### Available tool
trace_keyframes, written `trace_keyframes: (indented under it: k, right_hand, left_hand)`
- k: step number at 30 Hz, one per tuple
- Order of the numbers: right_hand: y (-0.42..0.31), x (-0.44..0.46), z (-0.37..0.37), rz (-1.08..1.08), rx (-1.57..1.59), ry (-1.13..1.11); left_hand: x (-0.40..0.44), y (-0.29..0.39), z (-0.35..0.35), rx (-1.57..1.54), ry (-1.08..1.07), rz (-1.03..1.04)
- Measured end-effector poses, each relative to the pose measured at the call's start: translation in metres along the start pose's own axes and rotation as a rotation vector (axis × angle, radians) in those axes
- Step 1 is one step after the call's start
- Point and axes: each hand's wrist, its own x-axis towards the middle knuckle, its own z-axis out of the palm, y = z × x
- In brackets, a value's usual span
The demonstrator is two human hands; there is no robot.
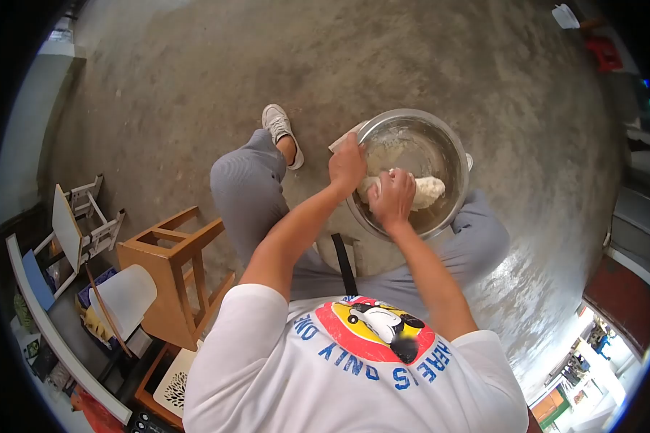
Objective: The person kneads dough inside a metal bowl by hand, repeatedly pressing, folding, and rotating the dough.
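A wide stainless steel bowl [451, 148] sits between my knees, close to my right leg. Inside it is a pale, lumpy mass of dough [429, 191], with floury residue smeared on the bowl's floor. My left hand [347, 166] grips the bowl's rim on its left side, fingers wrapped over the edge. Down in the bowl, my right hand [393, 196] presses on the dough with its fingers curled into it. Part of the dough is hidden under that hand.
A light-coloured edge [343, 138] of a support shows beside the bowl. To my left stand a wooden stool [159, 252], a folding metal-framed stool [87, 220] and a white plastic container [126, 299]. Bare concrete floor [339, 58] stretches ahead. At far right is a red object [604, 54].
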Motion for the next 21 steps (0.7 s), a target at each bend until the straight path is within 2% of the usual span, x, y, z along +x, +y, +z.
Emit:
trace_keyframes:
  k: [1, 2, 5, 8, 14, 18, 21]
  right_hand:
    - [0.0, -0.01, 0.012, -0.069, -0.018, 0.158]
    - [0.004, -0.015, 0.025, -0.127, -0.045, 0.212]
    - [0.016, -0.001, 0.053, -0.235, 0.015, 0.247]
    - [0.029, 0.04, 0.068, -0.178, 0.07, 0.06]
    - [0.047, 0.089, 0.08, -0.132, 0.0, -0.097]
    - [0.03, 0.119, 0.057, 0.087, -0.07, -0.443]
    - [0.04, 0.097, 0.06, 0.007, 0.027, -0.275]
  left_hand:
    - [0.0, 0.001, 0.0, -0.005, -0.004, -0.011]
    - [-0.003, 0.001, -0.001, -0.006, -0.015, -0.024]
    - [0.0, 0.006, -0.006, -0.016, -0.1, -0.11]
    - [0.001, 0.001, 0.002, 0.0, 0.064, 0.013]
    - [0.0, -0.007, 0.007, -0.083, 0.094, 0.108]
    - [-0.003, -0.002, -0.002, -0.039, 0.009, 0.046]
    - [0.0, 0.001, -0.001, 0.032, 0.019, -0.005]
